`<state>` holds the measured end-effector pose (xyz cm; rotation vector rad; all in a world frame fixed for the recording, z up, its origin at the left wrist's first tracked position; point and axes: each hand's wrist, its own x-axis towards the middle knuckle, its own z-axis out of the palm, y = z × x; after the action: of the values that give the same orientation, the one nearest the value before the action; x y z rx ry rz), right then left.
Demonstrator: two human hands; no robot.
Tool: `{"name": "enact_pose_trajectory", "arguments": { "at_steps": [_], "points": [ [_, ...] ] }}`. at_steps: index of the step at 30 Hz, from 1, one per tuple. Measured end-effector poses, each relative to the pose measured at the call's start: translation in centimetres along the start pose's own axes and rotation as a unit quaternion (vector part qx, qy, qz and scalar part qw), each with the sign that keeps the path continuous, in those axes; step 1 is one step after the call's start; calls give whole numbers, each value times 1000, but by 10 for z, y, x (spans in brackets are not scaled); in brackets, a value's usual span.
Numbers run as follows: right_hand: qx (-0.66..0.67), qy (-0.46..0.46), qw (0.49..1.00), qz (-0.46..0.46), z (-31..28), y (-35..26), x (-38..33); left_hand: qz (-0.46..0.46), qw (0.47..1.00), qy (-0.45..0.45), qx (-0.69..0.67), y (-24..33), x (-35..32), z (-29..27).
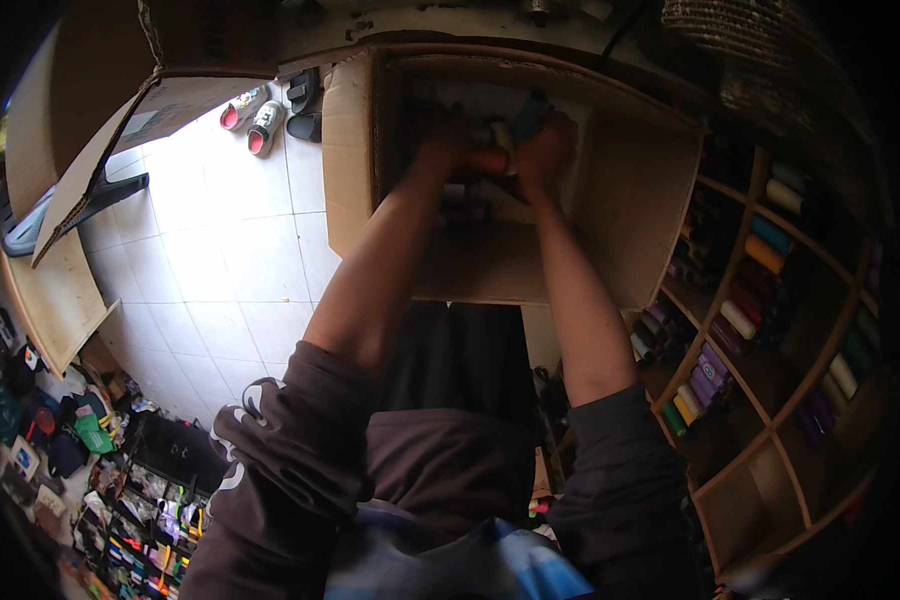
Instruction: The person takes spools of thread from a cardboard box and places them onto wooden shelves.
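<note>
Both hands reach into the box (610,200); left hand (445,145) and right hand (545,150) seemingly clench one roll (487,160) between them.

Glare bleaches the floor tiles (220,240); dim elsewhere, with dark, bent edges.

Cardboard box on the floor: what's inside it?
Inside the cardboard box, both hands, left hand and right hand, grip among cylindrical rolls, one orange-red, one blue. The hands and forearms cover most of the pile; the box's bottom is too dark to make out.
</note>
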<state>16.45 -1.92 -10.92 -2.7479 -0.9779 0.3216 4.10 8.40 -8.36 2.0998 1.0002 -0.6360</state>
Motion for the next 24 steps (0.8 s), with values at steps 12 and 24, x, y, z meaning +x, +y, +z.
{"name": "enact_pose_trajectory", "arguments": {
  "at_steps": [12, 24],
  "points": [
    [-108, -322, 925, -170, -31, -9, -61, -10, 989, 52, 135, -30, 40, 15],
    [86, -364, 921, 106, 23, -32, -88, -6, 980, 75, 184, -25, 62, 17]
  ]
}}
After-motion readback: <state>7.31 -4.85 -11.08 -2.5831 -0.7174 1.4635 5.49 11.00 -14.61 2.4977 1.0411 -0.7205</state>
